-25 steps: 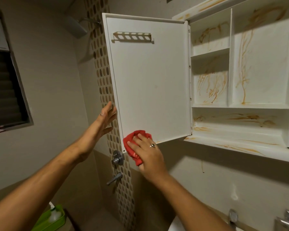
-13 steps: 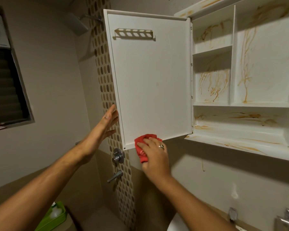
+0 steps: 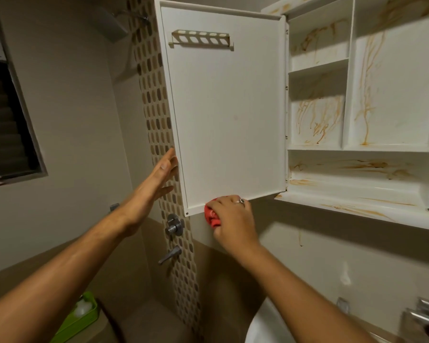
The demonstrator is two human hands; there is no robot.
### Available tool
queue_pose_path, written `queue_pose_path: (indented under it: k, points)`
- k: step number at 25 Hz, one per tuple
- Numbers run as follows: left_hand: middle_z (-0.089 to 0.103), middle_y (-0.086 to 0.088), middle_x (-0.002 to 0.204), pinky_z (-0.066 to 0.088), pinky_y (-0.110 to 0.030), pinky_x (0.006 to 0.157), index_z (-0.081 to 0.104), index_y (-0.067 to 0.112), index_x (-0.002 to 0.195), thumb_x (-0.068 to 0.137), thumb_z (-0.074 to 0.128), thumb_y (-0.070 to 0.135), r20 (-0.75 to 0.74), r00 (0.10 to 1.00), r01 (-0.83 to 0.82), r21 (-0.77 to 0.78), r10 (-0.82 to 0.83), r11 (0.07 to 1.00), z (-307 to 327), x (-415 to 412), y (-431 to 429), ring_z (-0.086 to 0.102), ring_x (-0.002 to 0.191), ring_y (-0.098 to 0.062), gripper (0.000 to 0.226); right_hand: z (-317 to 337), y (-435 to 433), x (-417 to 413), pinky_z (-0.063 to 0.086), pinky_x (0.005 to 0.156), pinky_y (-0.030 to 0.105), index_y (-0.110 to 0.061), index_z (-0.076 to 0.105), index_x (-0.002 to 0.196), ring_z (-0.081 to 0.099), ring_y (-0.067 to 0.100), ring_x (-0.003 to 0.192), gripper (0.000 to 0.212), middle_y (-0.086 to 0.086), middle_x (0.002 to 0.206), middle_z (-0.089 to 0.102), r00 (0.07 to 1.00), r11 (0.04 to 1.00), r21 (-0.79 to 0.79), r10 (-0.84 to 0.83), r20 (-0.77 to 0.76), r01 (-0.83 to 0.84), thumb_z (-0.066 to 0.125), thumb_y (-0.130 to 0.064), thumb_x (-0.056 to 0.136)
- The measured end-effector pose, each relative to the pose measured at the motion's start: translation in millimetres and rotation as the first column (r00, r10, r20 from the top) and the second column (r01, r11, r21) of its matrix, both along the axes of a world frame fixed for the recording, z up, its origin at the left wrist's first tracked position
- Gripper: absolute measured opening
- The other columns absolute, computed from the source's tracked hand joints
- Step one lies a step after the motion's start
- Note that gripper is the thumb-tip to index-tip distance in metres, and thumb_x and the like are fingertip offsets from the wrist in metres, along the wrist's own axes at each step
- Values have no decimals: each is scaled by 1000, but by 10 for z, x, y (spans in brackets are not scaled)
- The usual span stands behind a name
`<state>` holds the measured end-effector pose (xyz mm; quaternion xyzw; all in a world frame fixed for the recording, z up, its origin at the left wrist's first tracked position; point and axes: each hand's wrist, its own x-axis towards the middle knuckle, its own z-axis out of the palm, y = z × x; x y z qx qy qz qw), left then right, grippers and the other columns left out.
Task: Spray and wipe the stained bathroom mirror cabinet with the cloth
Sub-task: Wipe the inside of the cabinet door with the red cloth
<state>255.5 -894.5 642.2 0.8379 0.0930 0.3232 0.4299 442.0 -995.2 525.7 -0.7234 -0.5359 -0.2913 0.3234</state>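
At eight o'clock in the view a green tub (image 3: 77,318) sits low in the corner; whatever it holds is too blurred to name. The left hand (image 3: 156,179), at nine o'clock from the centre, lies flat with straight fingers against the free edge of the open cabinet door (image 3: 228,115). Its grip is open and it only steadies the panel. Behind it the mosaic tile strip (image 3: 156,120) runs down to the shower valve (image 3: 174,226) at seven o'clock.

The door's inner face looks clean and white, with a slotted rack (image 3: 201,39) near its top at twelve o'clock. At six o'clock of the door, the right hand (image 3: 233,219), wearing a ring (image 3: 241,201), has its grip closed round the red cloth (image 3: 212,215), which is bunched against the door's bottom edge.

At three o'clock the mirror cabinet (image 3: 357,149) stands open. Orange-brown streaks run down its back panels, pool on the bottom shelf and mark the top lip. One drip shows on the wall (image 3: 300,238) beneath. A wash basin (image 3: 265,325) shows at five o'clock.

Judging from this, the door's inner face is nearly done. The whole interior, the outer lip and the mirror face, which is turned away, are probably left. No spray bottle is in view. No brand, label or writing can be read anywhere.
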Motion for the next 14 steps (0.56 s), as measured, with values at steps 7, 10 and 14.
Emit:
queue_pose_path:
  k: [7,10,14]
  points:
    - [12,19,170,19,-51,128,10,51,160,64,36,104,-19,999,26,8,-26,1000,-18,-36,-3,24,154,-4,113,208,-295,728,37,100,41,-26,72,116,56,25,113,33,-3,119,69,871,884,-81,-468,-148,461,67,-16,85]
    - [12,20,170,19,-52,127,11,52,160,65,37,103,-8,999,46,5,-46,999,-17,-36,54,23,154,-3,111,58,143,21,42,98,43,-24,74,104,59,25,103,31,-2,107,70,954,962,0,-270,-132,272,77,-16,74]
    - [13,22,169,19,-55,127,13,59,157,69,38,102,-14,996,87,11,-87,996,-45,-55,124,24,153,-1,101,27,-21,224,41,101,43,-25,74,113,60,25,108,39,-3,113,72,992,992,-35,-116,41,117,79,-17,75]
